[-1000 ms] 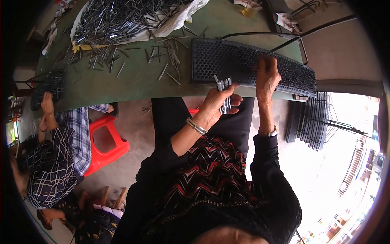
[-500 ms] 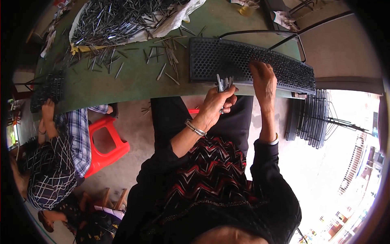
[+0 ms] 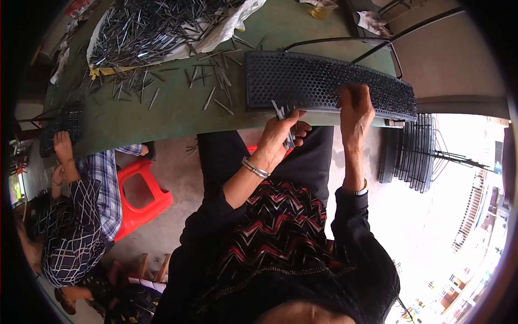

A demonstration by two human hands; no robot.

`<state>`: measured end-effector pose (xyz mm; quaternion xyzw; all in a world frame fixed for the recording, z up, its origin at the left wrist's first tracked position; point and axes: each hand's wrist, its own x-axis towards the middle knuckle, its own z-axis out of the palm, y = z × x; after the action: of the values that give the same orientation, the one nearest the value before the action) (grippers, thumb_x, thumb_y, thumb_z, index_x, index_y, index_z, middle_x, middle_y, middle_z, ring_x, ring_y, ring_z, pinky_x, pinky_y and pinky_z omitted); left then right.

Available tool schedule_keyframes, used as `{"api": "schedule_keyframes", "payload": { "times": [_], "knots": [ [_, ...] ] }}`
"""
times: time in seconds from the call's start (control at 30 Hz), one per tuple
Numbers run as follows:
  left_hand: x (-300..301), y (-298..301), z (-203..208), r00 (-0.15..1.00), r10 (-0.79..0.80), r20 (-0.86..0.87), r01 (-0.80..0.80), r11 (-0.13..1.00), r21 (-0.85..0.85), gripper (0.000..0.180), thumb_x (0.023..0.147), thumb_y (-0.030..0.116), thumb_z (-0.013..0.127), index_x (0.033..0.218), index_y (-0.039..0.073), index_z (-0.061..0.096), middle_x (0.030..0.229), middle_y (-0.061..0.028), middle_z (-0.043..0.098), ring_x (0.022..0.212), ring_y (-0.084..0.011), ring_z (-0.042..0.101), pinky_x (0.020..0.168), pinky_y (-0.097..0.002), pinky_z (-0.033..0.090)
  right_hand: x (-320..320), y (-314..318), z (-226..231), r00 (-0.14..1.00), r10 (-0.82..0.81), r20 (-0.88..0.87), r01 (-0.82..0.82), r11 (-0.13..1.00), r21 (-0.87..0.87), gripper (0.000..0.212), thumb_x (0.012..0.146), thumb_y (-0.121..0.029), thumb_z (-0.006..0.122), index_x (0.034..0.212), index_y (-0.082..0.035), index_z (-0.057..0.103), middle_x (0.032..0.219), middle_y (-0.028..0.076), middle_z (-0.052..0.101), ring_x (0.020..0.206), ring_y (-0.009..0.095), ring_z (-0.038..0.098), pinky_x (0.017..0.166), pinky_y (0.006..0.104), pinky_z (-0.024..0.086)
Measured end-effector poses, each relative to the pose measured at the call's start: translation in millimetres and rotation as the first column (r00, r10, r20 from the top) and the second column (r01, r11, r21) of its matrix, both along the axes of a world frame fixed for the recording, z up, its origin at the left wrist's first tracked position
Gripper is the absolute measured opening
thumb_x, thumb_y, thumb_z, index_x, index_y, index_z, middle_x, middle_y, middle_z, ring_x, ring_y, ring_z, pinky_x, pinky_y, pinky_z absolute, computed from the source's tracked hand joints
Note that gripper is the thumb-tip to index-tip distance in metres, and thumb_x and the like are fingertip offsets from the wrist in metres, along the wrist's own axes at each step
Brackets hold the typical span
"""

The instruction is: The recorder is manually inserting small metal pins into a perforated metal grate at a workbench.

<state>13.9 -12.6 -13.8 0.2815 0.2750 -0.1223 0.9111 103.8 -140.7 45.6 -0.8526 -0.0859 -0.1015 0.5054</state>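
Observation:
My left hand (image 3: 275,139) is closed around a bunch of thin dark metal pins (image 3: 280,109), held just off the table's front edge. Their ends stick out above and below the fist. Over the right half of a long black perforated panel (image 3: 280,75), my right hand (image 3: 357,113) is bent down with its fingers pinched together. What the fingertips hold, if anything, is too small or hidden to see. Many holes on the panel's right side have dark pins standing in them, while the left side shows bare holes.
A white sack (image 3: 237,21) at the back bears a heap of loose pins (image 3: 145,35), with more scattered over the green table (image 3: 178,116). Bent metal rods (image 3: 372,53) rise behind the panel. A red stool (image 3: 141,216) and another person (image 3: 73,232) are at left; stacked racks (image 3: 418,154) stand right.
My left hand has shifted slightly left and lower, and the pins in it have tilted. My right hand has moved a little right and down over the panel. The view has shifted slightly.

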Motion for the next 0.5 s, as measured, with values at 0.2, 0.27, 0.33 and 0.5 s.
{"api": "schedule_keyframes", "payload": {
  "times": [0.2,0.27,0.33,0.5],
  "knots": [
    [-1.5,-6.4,-6.7,0.999,0.043,-0.018,-0.044,0.998,-0.036,0.02,0.091,0.023,0.06,0.098,0.005,0.058,0.076,-0.0083,0.061,0.06,-0.0094,0.05,0.046,-0.0215,0.037,32.2,-3.9,-29.8,0.951,-0.013,0.31,0.078,0.977,-0.198,0.006,0.087,-0.009,0.059,0.091,-0.004,0.06,0.07,0.007,0.063,0.055,0.011,0.058,0.053,0.0268,0.045],
    [-3.1,-5.3,-6.7,1.0,0.017,0.025,-0.015,0.997,-0.081,0.016,0.091,0.02,0.06,0.096,0.005,0.057,0.078,-0.0072,0.058,0.061,-0.0091,0.047,0.046,-0.0203,0.034,34.6,-4.6,-34.1,0.941,0.004,0.338,0.075,0.972,-0.221,0.007,0.088,-0.01,0.059,0.092,-0.005,0.06,0.069,0.008,0.062,0.055,0.012,0.059,0.053,0.0273,0.046],
    [-3.7,-3.8,-5.6,0.999,0.018,0.039,-0.015,0.997,-0.074,0.018,0.091,0.022,0.061,0.096,0.004,0.058,0.077,-0.0066,0.058,0.059,-0.0087,0.046,0.046,-0.0204,0.033,32.7,-1.9,-33.9,0.967,-0.022,0.253,0.077,0.975,-0.21,0.008,0.088,-0.01,0.059,0.092,-0.004,0.061,0.068,0.007,0.062,0.055,0.01,0.058,0.053,0.0257,0.045],
    [-3.4,-1.1,2.7,0.999,0.022,0.043,-0.018,0.996,-0.09,0.024,0.091,0.021,0.061,0.105,0.002,0.058,0.078,-0.0062,0.057,0.061,-0.0083,0.046,0.046,-0.0195,0.033,23.0,12.4,-11.5,0.995,-0.027,0.097,0.033,0.998,-0.056,0.008,0.087,-0.01,0.06,0.09,-0.002,0.061,0.068,0.005,0.062,0.056,0.008,0.057,0.053,0.0229,0.044]
  ]
}}
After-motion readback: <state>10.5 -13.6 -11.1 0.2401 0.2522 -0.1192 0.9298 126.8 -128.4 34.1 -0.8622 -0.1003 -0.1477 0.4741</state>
